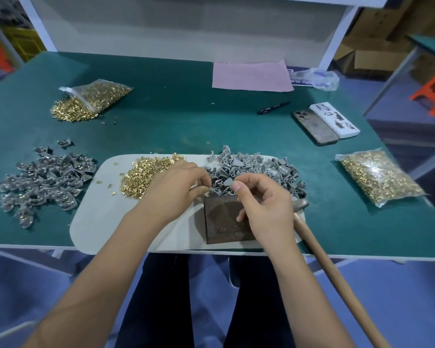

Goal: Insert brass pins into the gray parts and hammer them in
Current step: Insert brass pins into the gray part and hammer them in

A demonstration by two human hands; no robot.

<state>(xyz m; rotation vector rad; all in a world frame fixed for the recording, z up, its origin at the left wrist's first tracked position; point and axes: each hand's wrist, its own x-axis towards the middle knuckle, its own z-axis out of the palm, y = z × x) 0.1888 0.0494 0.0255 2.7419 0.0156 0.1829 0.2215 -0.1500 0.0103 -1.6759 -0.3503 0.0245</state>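
Note:
Above the far edge of a dark metal block (225, 219), my right hand (264, 204) pinches a gray part (227, 182) by thumb and forefinger. My left hand (176, 189) meets it from the left, its curled fingertips pinching what looks like a small brass pin at the part. A heap of loose brass pins (146, 175) lies on the pale mat (106, 217) just left of my left hand. Unfilled gray parts (256, 164) are piled behind my hands. A hammer (319, 249) with a wooden handle rests to the right of the block, its head beside my right hand.
Gray parts with pins (43, 179) lie heaped at the left on the green table (186, 116). An open bag of pins (93, 99) sits far left, a sealed bag (379, 177) at right. A pen (274, 108), two phones (324, 124) and pink paper (251, 75) lie further back.

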